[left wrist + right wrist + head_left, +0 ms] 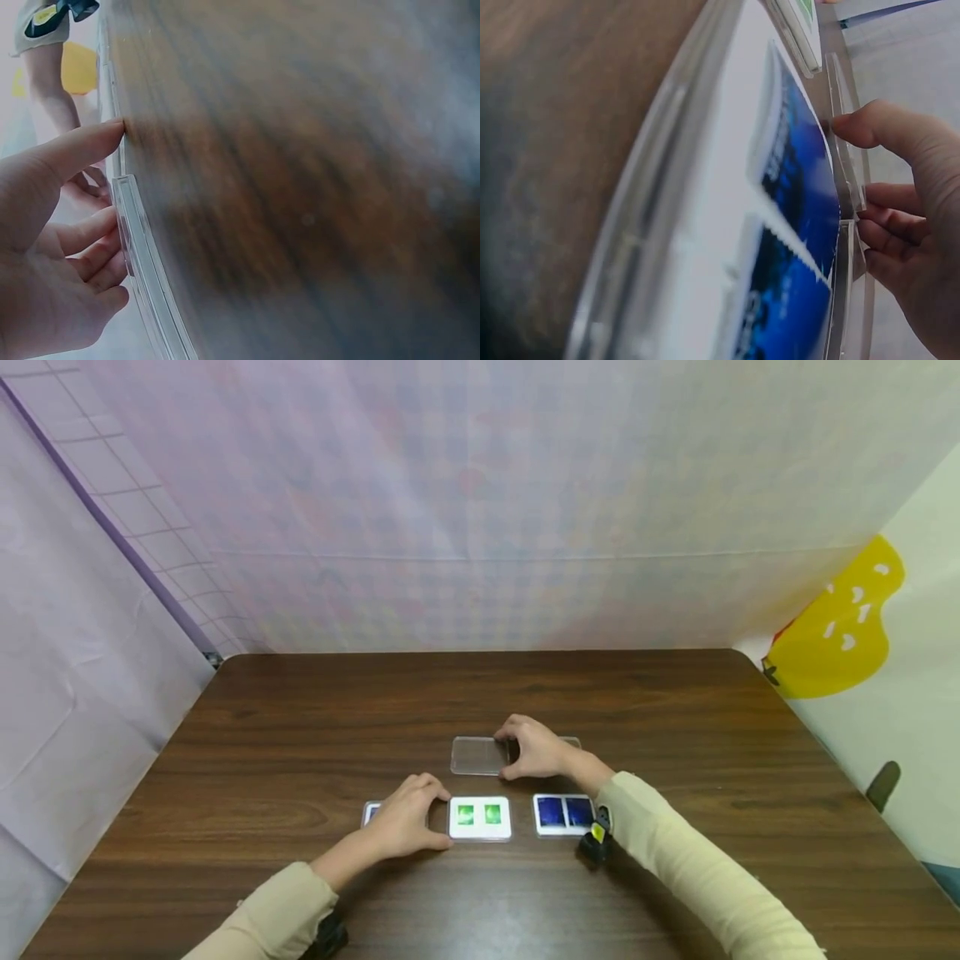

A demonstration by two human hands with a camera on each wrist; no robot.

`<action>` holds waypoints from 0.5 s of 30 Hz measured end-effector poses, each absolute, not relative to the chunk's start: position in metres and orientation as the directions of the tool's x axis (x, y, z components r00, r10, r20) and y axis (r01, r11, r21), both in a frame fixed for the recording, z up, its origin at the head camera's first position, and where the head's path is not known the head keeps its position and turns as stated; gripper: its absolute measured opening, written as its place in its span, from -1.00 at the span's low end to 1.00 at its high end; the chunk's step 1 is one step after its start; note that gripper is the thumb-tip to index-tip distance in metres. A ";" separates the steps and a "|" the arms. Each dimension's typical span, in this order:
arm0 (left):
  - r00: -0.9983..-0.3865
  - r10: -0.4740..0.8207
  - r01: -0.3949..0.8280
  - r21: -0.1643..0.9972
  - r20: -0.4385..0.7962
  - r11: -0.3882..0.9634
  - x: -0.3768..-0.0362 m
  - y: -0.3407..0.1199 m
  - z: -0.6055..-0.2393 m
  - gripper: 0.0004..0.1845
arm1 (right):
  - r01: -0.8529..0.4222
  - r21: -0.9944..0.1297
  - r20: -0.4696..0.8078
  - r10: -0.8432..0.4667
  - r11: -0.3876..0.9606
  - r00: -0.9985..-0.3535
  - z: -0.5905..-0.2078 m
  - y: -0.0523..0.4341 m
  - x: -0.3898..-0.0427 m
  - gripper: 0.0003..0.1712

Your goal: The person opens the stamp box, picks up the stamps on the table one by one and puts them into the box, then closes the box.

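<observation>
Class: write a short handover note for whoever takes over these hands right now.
Left hand: grip curled on a clear case at the near left, mostly hidden beneath it.
Right hand: grip on the empty clear case farther back.
Green-card case lies flat just right of the left hand; blue-card case lies right of that, untouched, all on the wooden table.
Done: three cases sit in a near row.
Left: both held cases still lie on the table.

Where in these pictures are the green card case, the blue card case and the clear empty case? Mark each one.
green card case (480,817), head view, centre of its top face
blue card case (563,814), head view, middle of its top face
clear empty case (476,755), head view, its uncovered left part
</observation>
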State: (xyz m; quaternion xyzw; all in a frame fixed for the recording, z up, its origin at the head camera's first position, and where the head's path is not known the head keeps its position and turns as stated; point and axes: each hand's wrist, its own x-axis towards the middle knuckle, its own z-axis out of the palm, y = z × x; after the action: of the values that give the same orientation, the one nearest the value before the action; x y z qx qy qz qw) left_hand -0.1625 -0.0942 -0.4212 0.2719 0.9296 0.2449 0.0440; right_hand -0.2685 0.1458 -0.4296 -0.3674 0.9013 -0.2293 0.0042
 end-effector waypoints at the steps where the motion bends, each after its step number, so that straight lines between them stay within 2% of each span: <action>1: -0.848 0.527 0.483 0.481 0.050 0.732 -0.162 -0.094 -0.421 -0.44 | -0.662 -0.420 0.167 -0.664 0.621 -0.729 -0.430 0.147 -0.268 -0.40; 15: -0.850 0.524 0.483 0.476 0.053 0.735 -0.163 -0.095 -0.421 -0.44 | -0.663 -0.453 0.215 -0.649 0.596 -0.730 -0.418 0.154 -0.251 -0.38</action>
State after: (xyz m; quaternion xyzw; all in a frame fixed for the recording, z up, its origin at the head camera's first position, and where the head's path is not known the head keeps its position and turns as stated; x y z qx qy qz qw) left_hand -0.1627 -0.0946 -0.4213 0.2708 0.9303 0.2436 0.0422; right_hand -0.2507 0.1542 -0.4176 -0.3674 0.8931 -0.2592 -0.0139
